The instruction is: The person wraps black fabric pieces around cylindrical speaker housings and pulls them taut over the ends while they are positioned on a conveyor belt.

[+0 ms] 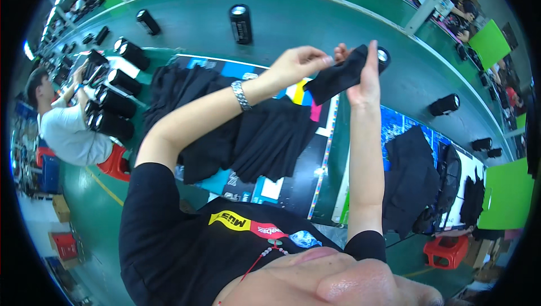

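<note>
A folded piece of black cloth [337, 78] hangs between my hands above the green surface. My right hand [367, 80] holds it, palm along one side, with fingertips showing beyond its upper edge. My left hand [298, 64], with a metal watch on the wrist, has its fingers bent together at the cloth's upper left edge; the fingertips partly overlap it. Just behind my right hand a black cylinder [384, 56] with a pale round end is partly hidden. Below my left forearm lie overlapping stacks of black cloth pieces [276, 139] on a printed, colourful sheet.
Black cylinders stand on the green surface, one upright [241, 27] ahead and one lying [445, 104] to the right. More black cloth [411, 176] lies at the right. On the left a person [70, 125] in a white shirt sits among several cylinders. A red stool [446, 251] stands lower right.
</note>
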### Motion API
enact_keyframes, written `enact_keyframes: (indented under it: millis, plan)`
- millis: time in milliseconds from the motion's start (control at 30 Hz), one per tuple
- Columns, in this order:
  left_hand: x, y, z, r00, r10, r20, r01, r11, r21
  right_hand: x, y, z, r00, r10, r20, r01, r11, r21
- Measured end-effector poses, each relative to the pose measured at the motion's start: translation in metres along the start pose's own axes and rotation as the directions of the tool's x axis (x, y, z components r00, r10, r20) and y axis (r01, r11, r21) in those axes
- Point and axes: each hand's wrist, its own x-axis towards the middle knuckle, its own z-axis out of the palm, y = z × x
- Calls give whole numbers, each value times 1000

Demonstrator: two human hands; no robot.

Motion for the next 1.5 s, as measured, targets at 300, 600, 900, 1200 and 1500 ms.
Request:
enact_keyframes:
  millis: [300,600,900,1200,1500]
  plan:
    - [-70,-2,-47,900,75,-429,-182,960,-213,-64,70,55,948,136,287,-140,990,-5]
    - [-89,-3,-43,806,181,-564,-346,917,-200,-99,114,74,917,-76,393,243,885,-396]
    - [-106,-4,-99,998,-61,27,63,711,-700,-56,96,86,935,-63,348,124,980,-156]
    - [-35,-36,-147,932,-108,-347,-47,911,-411,61,105,79,976,84,202,45,826,-561]
    - [59,-82,-175,768,74,-636,-193,974,-120,150,107,98,892,-251,376,451,440,-776]
